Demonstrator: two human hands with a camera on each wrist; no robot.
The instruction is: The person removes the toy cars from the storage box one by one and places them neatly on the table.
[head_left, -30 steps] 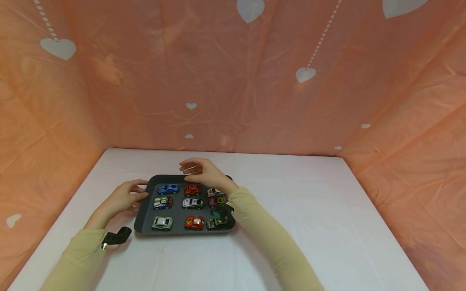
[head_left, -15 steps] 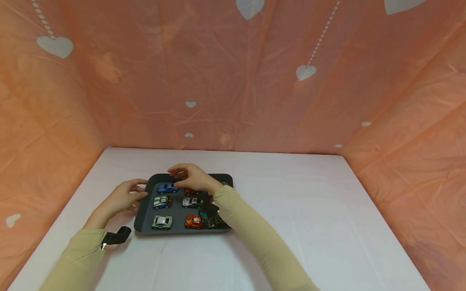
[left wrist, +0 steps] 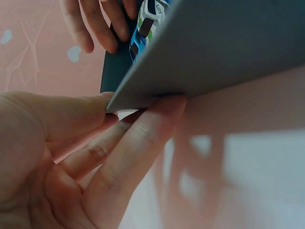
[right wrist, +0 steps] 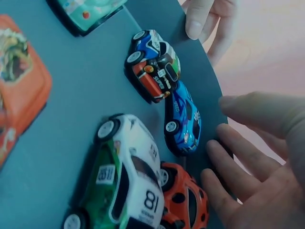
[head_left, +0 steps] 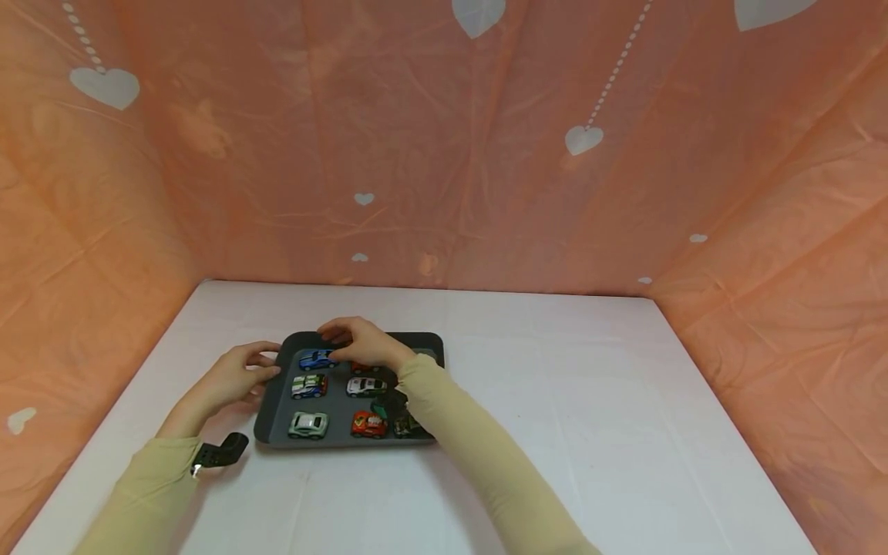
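Note:
A dark grey tray (head_left: 277,432) on the white table carries several toy cars. My left hand (head_left: 243,374) pinches its left rim, thumb on top and fingers underneath, as the left wrist view shows. Over the far side my right hand (head_left: 364,343) hovers with loosely bent fingers and grips nothing. Its thumb overlaps the right end of the blue toy car (head_left: 316,359) in the head view. Right below the hand is a red toy car with black spots (right wrist: 186,198), partly covered. A white-and-green toy car (right wrist: 138,176) stands beside that one.
Nearer the front are a silver toy car (head_left: 308,425) and a red-orange toy car (head_left: 369,424). A multicoloured toy car (head_left: 309,386) sits at the left. The right sleeve (head_left: 472,439) hides the tray's right side. An orange curtain (head_left: 430,193) encloses the table.
My right hand has moved left and slightly nearer along the far side of the tray, toward the blue toy car. The left hand keeps its grip on the rim.

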